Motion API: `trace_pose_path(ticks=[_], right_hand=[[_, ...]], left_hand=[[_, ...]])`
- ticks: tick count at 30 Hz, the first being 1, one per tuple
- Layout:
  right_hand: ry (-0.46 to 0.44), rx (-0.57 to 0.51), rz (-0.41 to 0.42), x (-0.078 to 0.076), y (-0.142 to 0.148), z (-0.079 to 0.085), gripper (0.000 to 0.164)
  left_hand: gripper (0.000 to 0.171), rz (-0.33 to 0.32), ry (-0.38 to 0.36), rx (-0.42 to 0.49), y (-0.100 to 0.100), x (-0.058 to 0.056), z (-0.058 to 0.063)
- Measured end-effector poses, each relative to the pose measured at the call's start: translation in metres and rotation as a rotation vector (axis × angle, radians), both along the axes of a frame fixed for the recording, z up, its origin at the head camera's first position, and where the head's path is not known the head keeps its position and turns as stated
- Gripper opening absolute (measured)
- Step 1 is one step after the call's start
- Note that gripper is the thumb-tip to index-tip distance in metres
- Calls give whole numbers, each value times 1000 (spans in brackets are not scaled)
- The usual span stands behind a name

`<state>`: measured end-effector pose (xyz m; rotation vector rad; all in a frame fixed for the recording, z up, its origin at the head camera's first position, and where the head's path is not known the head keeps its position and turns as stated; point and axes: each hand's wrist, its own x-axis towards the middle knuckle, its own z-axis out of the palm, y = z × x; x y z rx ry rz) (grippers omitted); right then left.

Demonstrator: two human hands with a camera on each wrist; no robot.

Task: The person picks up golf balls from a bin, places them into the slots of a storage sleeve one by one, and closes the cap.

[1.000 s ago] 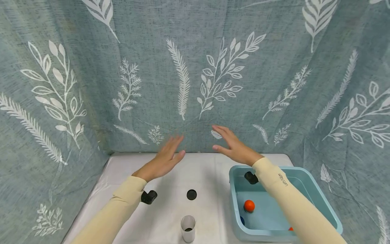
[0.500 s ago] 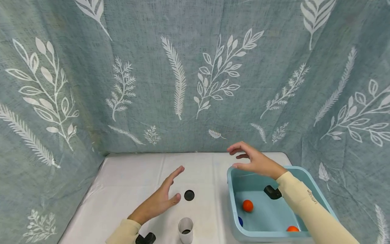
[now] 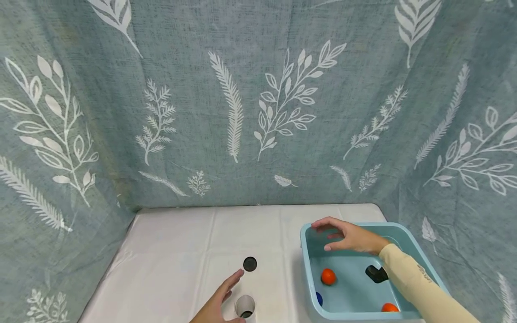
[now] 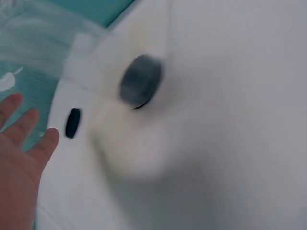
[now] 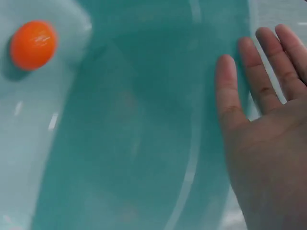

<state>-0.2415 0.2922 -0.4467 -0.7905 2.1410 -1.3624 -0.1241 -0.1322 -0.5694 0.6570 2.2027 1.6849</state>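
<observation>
The upright cup [image 3: 244, 304] is flanked on its left by the left hand [image 3: 214, 308]; nothing is gripped there, fingers extended, nor by the farther right hand [image 3: 350, 237].

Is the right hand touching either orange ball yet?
Apart. In the head view, bare floor of the blue bin shows between the right hand and both the left orange ball and the right orange ball.

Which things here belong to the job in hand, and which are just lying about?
Likely the job's:
clear cylinder and black disc, near the left hand
blue bin, below the right hand
orange balls and blue item inside

Apparently surroundings:
patterned cloth
white table cover
</observation>
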Motion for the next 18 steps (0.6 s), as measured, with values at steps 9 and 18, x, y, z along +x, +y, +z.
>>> trace_pose_path(ticks=[9,18], right_hand=[[-78,79,23,13,12,-18,56],[-144,182,44,21,24,-43,56]], left_hand=[[64,-76,-158,259,18,18,-31],[35,-49,-321,447,29,44,-30]])
